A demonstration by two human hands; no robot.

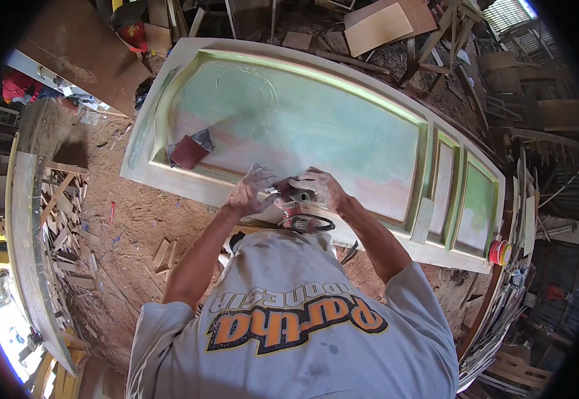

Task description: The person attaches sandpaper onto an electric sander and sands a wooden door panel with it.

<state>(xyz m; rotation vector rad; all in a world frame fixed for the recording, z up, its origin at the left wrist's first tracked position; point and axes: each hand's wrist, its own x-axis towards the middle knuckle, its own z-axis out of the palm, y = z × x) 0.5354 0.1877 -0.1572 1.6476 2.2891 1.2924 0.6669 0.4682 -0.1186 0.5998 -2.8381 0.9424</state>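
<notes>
A red and grey power sander [295, 211] is held close to my body, at the near edge of the panelled door [229, 198]. My left hand [255, 190] has its dusty fingers curled at the sander's left side. My right hand [319, 189] grips its upper right side, fingers bent over the dark end. Exactly what the fingertips pinch between the hands is hard to make out. The door lies flat, with a pale frame and a large green and whitish recessed panel [316, 139]. Dark red and grey sandpaper sheets [191, 151] lie on the panel's left part.
A red and yellow round container [500, 253] sits by the door's right corner. Wood scraps [66, 219] are heaped at the left, and boards [379, 26] lean behind the door. A brown sheet [76, 53] stands at upper left. Dust covers the floor [133, 219].
</notes>
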